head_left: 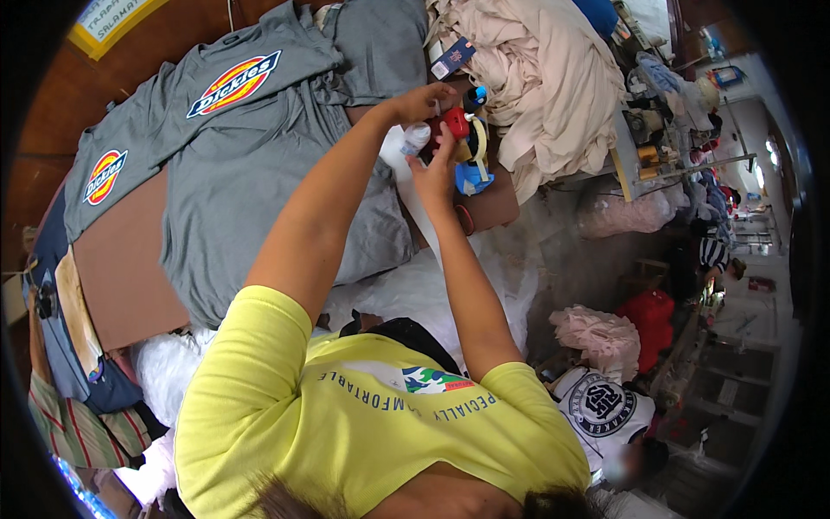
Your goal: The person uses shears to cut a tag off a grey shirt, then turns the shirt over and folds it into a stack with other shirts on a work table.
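Both hands, left and right, grip a red tool (over grey shirts)

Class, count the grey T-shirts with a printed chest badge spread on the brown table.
2: one grey badge T-shirt at the table's far side, another grey badge T-shirt toward the left edge. More may lie hidden beneath them.

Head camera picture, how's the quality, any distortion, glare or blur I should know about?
In the head view, fisheye bending curves the brown table edge and leaves black corners; the scene sits rotated. Light is even on the grey shirts; the far right background washes out bright. The left hand and right hand on the red tool look reasonably sharp; the rim softens.
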A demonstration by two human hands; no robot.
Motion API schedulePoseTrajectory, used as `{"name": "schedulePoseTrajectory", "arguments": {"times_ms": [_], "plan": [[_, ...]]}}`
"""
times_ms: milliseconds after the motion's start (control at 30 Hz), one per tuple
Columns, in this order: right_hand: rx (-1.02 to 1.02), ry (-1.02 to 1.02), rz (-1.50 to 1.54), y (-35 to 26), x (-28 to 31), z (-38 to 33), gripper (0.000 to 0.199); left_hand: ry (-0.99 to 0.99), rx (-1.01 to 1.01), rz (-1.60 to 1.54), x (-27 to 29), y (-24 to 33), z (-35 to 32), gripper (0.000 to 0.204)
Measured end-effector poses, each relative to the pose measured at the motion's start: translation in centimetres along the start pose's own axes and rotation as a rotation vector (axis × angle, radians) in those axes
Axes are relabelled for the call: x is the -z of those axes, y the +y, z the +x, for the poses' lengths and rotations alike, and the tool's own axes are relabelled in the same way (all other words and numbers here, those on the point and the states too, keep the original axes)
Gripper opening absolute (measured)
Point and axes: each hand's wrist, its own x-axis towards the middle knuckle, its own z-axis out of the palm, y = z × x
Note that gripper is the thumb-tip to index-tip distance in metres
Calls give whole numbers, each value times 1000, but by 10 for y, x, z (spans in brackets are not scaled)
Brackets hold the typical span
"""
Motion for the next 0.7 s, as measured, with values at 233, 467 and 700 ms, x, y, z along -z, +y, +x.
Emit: {"name": "schedulePoseTrajectory", "arguments": {"times_ms": [233,467,700], "plan": [[71,-205,-24,-7,15,-65,26,797,-114,713,44,48,-188,29],[71,-412,-2,-22,8,-79,18,1183,734,1299,41,38,-497,37],[-348,-871,1006,-107,56,-77,11,1298,687,1130,63,39,-515,36]]}}
